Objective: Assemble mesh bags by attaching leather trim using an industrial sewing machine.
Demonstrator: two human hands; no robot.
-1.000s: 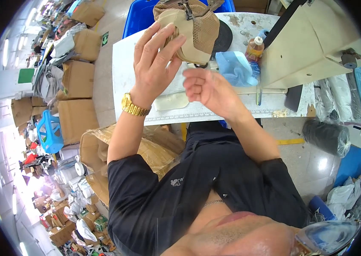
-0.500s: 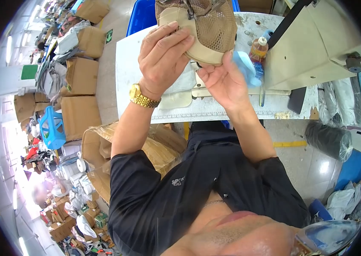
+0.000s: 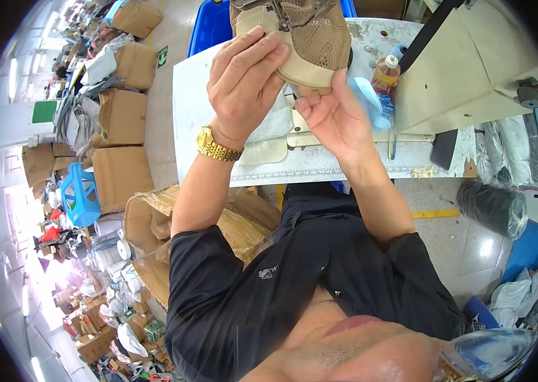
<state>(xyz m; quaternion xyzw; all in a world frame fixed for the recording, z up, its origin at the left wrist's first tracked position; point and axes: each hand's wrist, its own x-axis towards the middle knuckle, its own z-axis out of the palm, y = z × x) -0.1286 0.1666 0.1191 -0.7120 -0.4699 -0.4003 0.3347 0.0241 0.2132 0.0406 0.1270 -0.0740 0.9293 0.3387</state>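
Both hands hold up a tan cap (image 3: 325,48) with brown mesh and a smooth beige edge, at the far side of the worktable. My left hand (image 3: 243,83) is closed on its left side, the fingers lying over the beige cloth; a gold watch is on that wrist. My right hand (image 3: 339,118) pinches the lower right edge, thumb in front and the other fingers partly hidden beneath. Dark metal parts (image 3: 283,19) stand against the cap at the top of the view. The cap's far end is cut off.
A sewing machine body (image 3: 466,76) rises at the right of the white table (image 3: 211,140). Near it are a bottle (image 3: 386,73), a light-blue object (image 3: 370,105) and a dark flat object (image 3: 443,149). A blue bin (image 3: 211,28) stands behind; cardboard boxes (image 3: 122,118) line the left.
The cap has shifted slightly up and away, its beige edge turned a little. My right thumb has moved up slightly along that edge. Both hands keep their hold.
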